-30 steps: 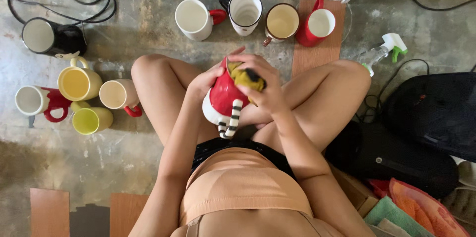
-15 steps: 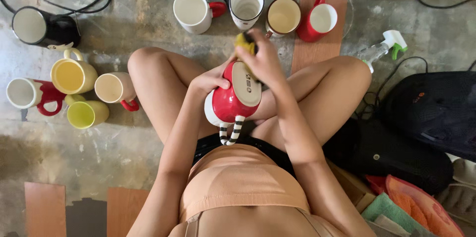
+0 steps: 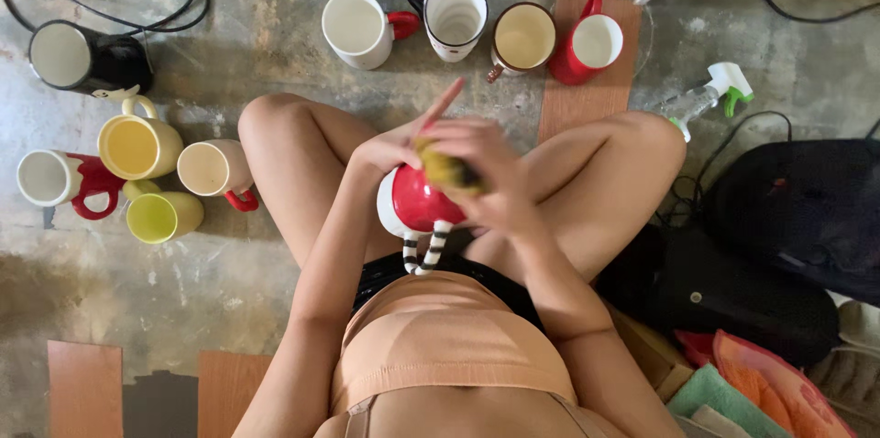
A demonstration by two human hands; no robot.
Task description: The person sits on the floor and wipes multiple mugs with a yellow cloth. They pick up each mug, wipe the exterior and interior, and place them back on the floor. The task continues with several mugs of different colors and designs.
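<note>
Concrete floor (image 3: 229, 53), left hand (image 3: 390, 149) gripping red mug (image 3: 417, 204), right hand's (image 3: 481, 172) grip closed on yellow cloth (image 3: 445, 166) (atop mug)

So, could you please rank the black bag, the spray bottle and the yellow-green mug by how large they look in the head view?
1. Black bag, by far the largest, though cut off by the frame edge.
2 and 3. Spray bottle and yellow-green mug look alike in size; I would not rank them.

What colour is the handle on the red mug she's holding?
Black-and-white stripes on the handle, clearest in the head view.
</note>
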